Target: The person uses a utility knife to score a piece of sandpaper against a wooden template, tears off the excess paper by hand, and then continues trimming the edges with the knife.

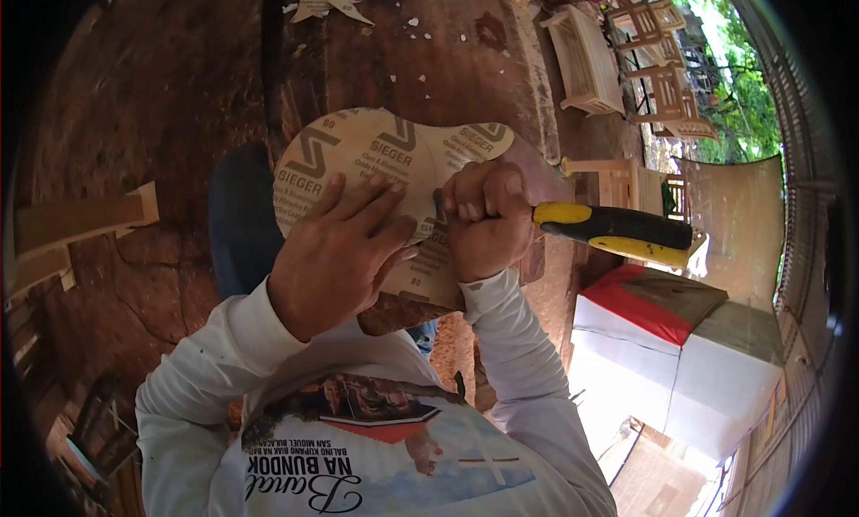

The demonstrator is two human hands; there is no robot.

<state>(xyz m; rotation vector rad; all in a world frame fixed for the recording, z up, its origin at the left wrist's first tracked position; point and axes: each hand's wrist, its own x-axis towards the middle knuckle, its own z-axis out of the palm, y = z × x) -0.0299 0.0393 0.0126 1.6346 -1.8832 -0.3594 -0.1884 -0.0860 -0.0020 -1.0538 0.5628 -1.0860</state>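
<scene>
A sheet of sandpaper (pixel 358 146), printed SIEGER and 80 on its back, lies in front of me with a curved, wavy outline. Beneath it, a brown wooden board (pixel 541 177) shows at the right and along the lower edge. My left hand (pixel 344 249) rests flat on the sheet, fingers stretched out. In my right hand (pixel 488 217), closed in a fist over the sheet's right part, is a tool with a yellow-and-black handle (pixel 617 229). The handle sticks out to the right; the fist hides most of the tool's working end.
Cut sandpaper scraps (pixel 331 3) and small white bits lie on the brown wooden surface (pixel 385 52) beyond the sheet. Wooden furniture (pixel 583 61) stands at the upper right. A large white box-like object (pixel 671 365) with a red-and-brown cover is at the lower right.
</scene>
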